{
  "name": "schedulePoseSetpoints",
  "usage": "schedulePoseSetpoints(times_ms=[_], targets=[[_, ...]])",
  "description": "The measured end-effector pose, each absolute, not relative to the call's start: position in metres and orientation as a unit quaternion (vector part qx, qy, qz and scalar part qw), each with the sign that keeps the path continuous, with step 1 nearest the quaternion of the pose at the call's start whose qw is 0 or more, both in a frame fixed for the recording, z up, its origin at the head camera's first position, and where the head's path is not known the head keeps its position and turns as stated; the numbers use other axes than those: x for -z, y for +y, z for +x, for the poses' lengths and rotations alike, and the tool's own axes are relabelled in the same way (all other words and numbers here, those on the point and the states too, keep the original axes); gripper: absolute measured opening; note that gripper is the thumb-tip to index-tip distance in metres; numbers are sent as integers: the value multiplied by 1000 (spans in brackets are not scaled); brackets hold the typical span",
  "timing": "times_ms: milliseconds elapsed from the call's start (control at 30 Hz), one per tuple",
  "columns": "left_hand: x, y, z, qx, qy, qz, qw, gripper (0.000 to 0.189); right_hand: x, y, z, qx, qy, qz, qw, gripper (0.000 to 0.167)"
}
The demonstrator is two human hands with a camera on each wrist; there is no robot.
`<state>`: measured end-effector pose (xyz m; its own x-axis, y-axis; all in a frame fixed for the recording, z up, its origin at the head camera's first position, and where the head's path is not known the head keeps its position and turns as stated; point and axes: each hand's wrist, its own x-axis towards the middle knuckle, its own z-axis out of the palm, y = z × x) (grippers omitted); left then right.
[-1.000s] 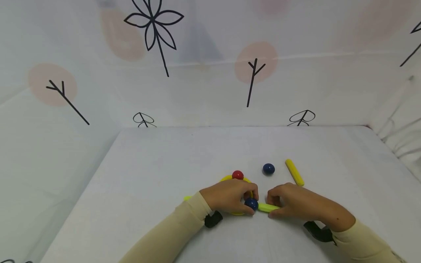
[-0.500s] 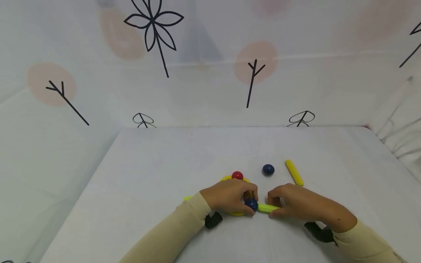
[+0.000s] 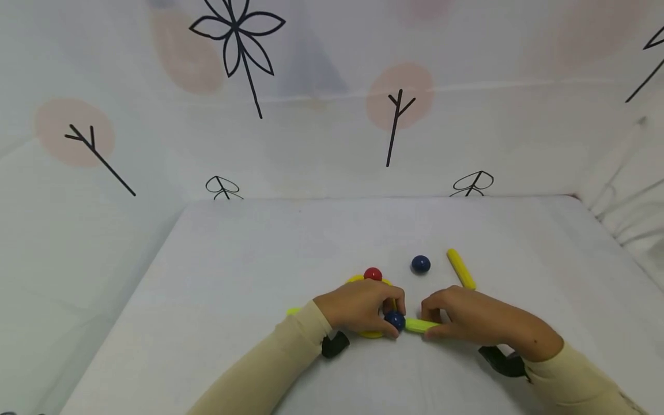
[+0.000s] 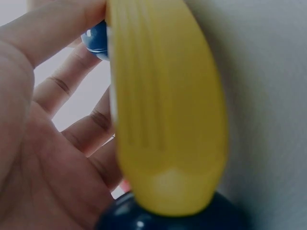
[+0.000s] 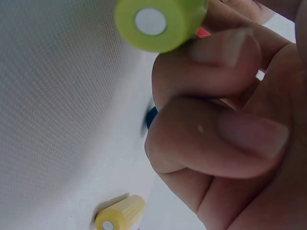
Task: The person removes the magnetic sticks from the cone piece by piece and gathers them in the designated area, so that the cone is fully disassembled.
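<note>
My left hand (image 3: pixel 358 308) pinches a dark blue ball (image 3: pixel 395 320) between thumb and finger. Yellow curved pieces (image 3: pixel 370 334) lie partly hidden beneath this hand, with a red ball (image 3: pixel 373 274) at their far side. In the left wrist view, a yellow curved piece (image 4: pixel 168 96) fills the middle, and another dark blue ball (image 4: pixel 172 218) sits at its lower end. My right hand (image 3: pixel 472 314) pinches a yellow-green rod (image 3: pixel 419 325) whose left end meets the held ball. The rod's near end shows a silvery disc in the right wrist view.
A loose dark blue ball (image 3: pixel 421 264) and a yellow rod (image 3: pixel 461 269) lie beyond the hands on the white table (image 3: pixel 249 253). One yellow-green tip (image 3: pixel 293 310) shows past the left sleeve. White printed cloth (image 3: pixel 321 138) rises behind the table.
The head view has shifted slightly. Both hands keep their grip, with the rod against the blue ball as before.
</note>
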<state>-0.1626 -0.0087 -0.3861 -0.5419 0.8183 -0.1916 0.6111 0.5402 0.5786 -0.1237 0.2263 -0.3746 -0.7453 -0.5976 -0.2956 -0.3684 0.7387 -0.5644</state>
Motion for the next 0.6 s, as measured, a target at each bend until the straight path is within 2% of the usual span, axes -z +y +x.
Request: schedulePoseSetpoints(times_ms=[133,367,600], targets=[[385,-9,-162,-229,849,418,227,27,374,229,-123,230,907,-262,236,15],[383,-10,-164,-231,847,423,225,28,366,241,-126,232,927,-201,213,15],[382,-10,-164,-232,847,418,230,28,360,248,-135,272,946,-136,116,25]])
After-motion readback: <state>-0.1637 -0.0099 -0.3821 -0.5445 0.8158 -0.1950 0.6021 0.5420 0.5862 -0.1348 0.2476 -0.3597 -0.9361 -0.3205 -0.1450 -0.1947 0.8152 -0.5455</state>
